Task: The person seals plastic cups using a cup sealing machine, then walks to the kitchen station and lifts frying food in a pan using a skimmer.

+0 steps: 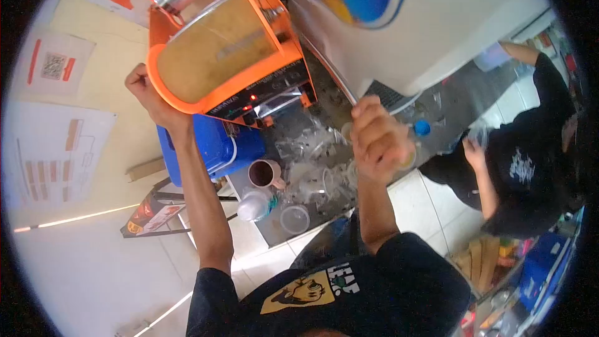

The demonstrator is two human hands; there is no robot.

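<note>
An orange cup sealing machine (218, 56) with a roll of film stands in front of me, small red lights glowing on its dark panel. My left hand (146, 90) presses against its left side, fingers curled at the orange edge and partly hidden. To the machine's right, my right hand (379, 137) is closed in a fist around the end of a thin metal lever (340, 81); slight blur softens the fingers. Below the machine, clear plastic cups (315, 184) lie loosely on the dark counter (274, 228), beside a mug of dark liquid (263, 173).
A blue cooler box (240, 143) sits behind the mug. A white bottle (253, 206) and a clear tub (294, 219) are near the counter's front edge. A large white appliance (424, 43) rises at the right. Beyond it, another person (518, 162) in black handles clear plastic.
</note>
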